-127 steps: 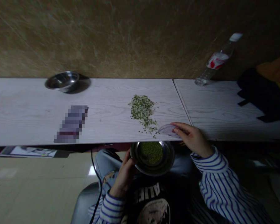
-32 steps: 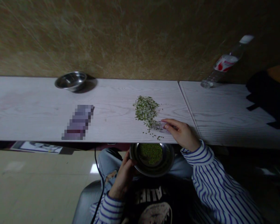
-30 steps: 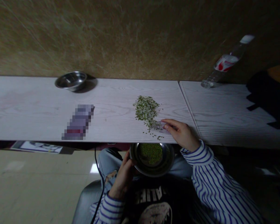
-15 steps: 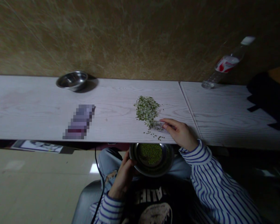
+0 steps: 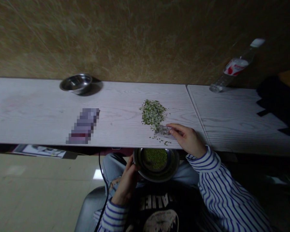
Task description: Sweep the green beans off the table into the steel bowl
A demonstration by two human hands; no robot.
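My left hand (image 5: pixel 128 178) grips the left rim of a metal bowl (image 5: pixel 172 170) over my lap, just below the table's front edge. Green beans (image 5: pixel 157 158), which look like mung beans, cover part of its bottom. Above it on the tabletop, my right hand (image 5: pixel 187 138) pinches a flat, card-like piece (image 5: pixel 162 130), pale and speckled. Its far edge touches the lower side of a pile of green beans mixed with white grains (image 5: pixel 152 112). A few loose beans (image 5: pixel 160 140) are scattered between the piece and the table edge.
A second metal bowl (image 5: pixel 76 84) stands at the back left of the white table (image 5: pixel 120 129). A blurred-out flat object (image 5: pixel 83 126) lies in front of it. On the right are a clear plastic bottle (image 5: pixel 234 67) and a dark cloth-like item (image 5: pixel 277 100). A wall rises behind.
Almost nothing differs. The bowl in my left hand has shifted very slightly up and left; my right hand and the flat piece stay at the pile's lower edge.
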